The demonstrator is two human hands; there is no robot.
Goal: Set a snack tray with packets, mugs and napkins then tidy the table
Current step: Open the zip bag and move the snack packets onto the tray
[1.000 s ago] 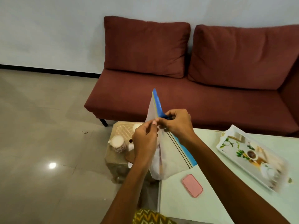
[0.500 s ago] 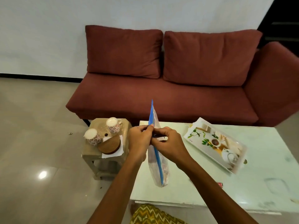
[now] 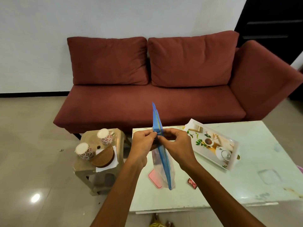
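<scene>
A clear zip bag with a blue strip (image 3: 161, 163) hangs edge-on above the pale table (image 3: 246, 185). My left hand (image 3: 142, 145) and my right hand (image 3: 176, 145) both pinch it near its upper part. A white printed tray (image 3: 213, 145) lies on the table to the right, tilted toward me. Two upside-down patterned mugs (image 3: 105, 136) (image 3: 84, 151) stand on a small beige stool (image 3: 98, 161) at the left, beside a round wooden lid (image 3: 103, 157) resting on white napkins (image 3: 106, 167). A small red packet (image 3: 192, 183) lies on the table.
A pink flat case (image 3: 154, 178) lies on the table, partly behind the bag. A maroon sofa (image 3: 164, 99) stands behind the table and stool. Tiled floor (image 3: 32, 161) spreads to the left. A dark doorway (image 3: 270, 22) is at the upper right.
The view has swung right and pulled back, so the whole sofa and table show. The bag has turned edge-on; both hands keep their pinch on it.
</scene>
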